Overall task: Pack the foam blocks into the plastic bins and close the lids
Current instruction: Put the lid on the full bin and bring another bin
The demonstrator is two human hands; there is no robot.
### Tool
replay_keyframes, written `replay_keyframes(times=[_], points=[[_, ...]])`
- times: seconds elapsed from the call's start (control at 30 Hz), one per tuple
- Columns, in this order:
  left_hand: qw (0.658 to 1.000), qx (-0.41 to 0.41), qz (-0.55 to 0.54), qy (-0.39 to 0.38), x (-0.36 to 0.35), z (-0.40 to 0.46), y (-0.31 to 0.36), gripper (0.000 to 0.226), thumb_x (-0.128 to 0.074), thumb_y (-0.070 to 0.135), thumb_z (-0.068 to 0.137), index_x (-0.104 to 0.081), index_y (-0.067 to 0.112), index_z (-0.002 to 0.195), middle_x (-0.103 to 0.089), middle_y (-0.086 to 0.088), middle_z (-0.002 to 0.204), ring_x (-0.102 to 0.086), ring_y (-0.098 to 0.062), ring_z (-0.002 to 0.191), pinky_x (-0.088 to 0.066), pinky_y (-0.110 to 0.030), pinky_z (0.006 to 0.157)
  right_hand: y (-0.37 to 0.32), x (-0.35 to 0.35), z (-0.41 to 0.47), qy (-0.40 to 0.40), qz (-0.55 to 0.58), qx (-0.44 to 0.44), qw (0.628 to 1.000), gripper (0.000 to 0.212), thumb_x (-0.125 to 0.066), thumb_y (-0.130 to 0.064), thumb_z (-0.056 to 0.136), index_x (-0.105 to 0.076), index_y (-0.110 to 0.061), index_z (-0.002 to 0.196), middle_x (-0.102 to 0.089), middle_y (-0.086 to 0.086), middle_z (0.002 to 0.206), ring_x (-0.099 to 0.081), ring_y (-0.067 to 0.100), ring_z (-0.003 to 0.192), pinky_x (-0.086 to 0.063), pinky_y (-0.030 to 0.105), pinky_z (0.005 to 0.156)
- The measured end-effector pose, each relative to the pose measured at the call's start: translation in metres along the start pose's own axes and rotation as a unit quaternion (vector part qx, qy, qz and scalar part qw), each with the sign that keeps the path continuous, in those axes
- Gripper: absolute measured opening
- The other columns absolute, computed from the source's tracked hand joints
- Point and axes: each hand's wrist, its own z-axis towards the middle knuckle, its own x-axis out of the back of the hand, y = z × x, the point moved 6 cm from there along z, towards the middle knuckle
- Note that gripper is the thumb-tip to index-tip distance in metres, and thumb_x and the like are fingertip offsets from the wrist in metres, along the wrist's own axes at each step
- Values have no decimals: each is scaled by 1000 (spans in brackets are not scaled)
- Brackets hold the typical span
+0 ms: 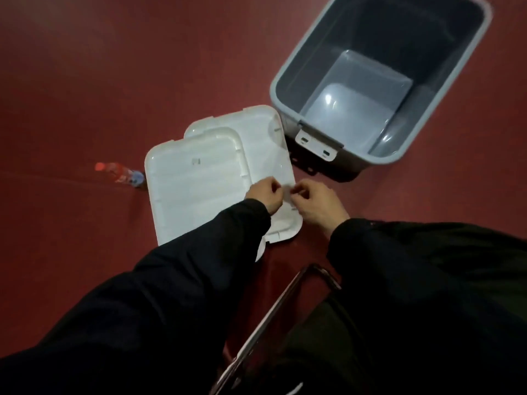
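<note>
Over the two stacked white lids (199,181), the left hand (263,195) and right hand (316,205) meet with fingers curled, seemingly pinching something small, though blur hides what. Both lids lie on the red floor (85,95) beside the empty grey bin (379,89). Thin, stiff, light plastic; best gripped by the rim.

A dark red, smooth floor (114,81) fills the scene, with a faint seam line crossing it at the left. On it, at the left, lies a small clear plastic bottle with a red cap and a red-and-blue label (121,173), on its side, cap pointing left. Near the bottom, a dark frame with a pale, glossy edge (268,317) runs diagonally; what it belongs to cannot be told.
</note>
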Motion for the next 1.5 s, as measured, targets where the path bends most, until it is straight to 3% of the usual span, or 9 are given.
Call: replay_keyframes(times=[0.13, 0.4, 0.57, 0.7, 0.83, 0.97, 1.17, 1.33, 1.5], points=[[993, 83, 29, -74, -61, 12, -54, 24, -54, 28, 97, -65, 14, 113, -67, -9, 117, -64, -30, 106, -47, -30, 84, 34, -22, 5, -71, -21, -35, 997, 23, -59, -36, 94, -69, -32, 114, -71, -7, 100, -67, 19, 95, -53, 35, 85], [930, 185, 218, -229, -142, 11, -132, 58, -55, 24, 93, -41, 27, 149, -19, -13, 156, -40, -40, 134, -38, -45, 111, 74, -28, 3, -120, 12, -70, 990, 32, -63, -36, 96, -67, -30, 127, -69, -14, 89, -68, 12, 90, -54, 37, 90], [940, 149, 197, -235, -156, 23, -131, 48, -52, 26, 99, -50, 0, 139, -40, -22, 149, -53, -35, 128, -44, -36, 101, 75, -34, 7, -130, 5, -86, 988, 30, -64, -35, 96, -67, -32, 126, -68, -15, 90, -67, 11, 94, -53, 35, 93], [959, 158, 190, -142, -144, 25, -127, 21, -54, 11, 96, -65, 3, 111, -62, -16, 121, -64, -34, 105, -47, -35, 76, 77, -34, 9, -125, 14, -87, 988, 30, -65, -36, 96, -66, -32, 126, -68, -14, 90, -68, 10, 91, -54, 36, 93], [980, 127, 152, -3, -112, 11, -95, 19, -54, 11, 97, -59, 11, 115, -60, -7, 119, -65, -32, 97, -48, -36, 74, 81, -27, 10, -106, 11, -90, 990, 29, -65, -36, 95, -68, -31, 123, -68, -15, 88, -68, 11, 88, -53, 37, 96], [984, 61, 100, 136, -44, -17, -50, 49, -55, 11, 88, -45, 17, 136, -57, -5, 135, -64, -33, 102, -52, -45, 91, 66, -14, 7, -84, -9, -84, 993, 32, -63, -38, 94, -68, -28, 124, -70, -10, 97, -67, 14, 93, -54, 34, 88], [958, 1, 52, 283, 92, -91, -11, 31, -56, 20, 90, -69, 24, 118, -54, -4, 115, -59, -25, 84, -45, -34, 77, 3, 4, -3, -75, -73, -17, 994, 36, -59, -37, 94, -65, -29, 128, -69, -3, 120, -64, 22, 111, -49, 33, 93], [893, -92, -128, 422, 177, -185, 22, 25, -64, 19, 81, -74, 26, 103, -64, 0, 102, -63, -20, 95, -49, -29, 86, -45, 15, -21, -51, -45, 30, 997, 32, -57, -36, 93, -66, -30, 123, -72, -4, 109, -67, 23, 103, -54, 40, 94], [795, -193, -399, 415, 217, -268, 58, 20, -70, 9, 89, -73, 27, 97, -74, 5, 91, -67, -8, 80, -54, -23, 71, -70, 41, -46, 5, -3, 64, 998, 36, -55, -41, 98, -63, -26, 129, -65, -10, 108, -63, 16, 107, -47, 31, 93]])
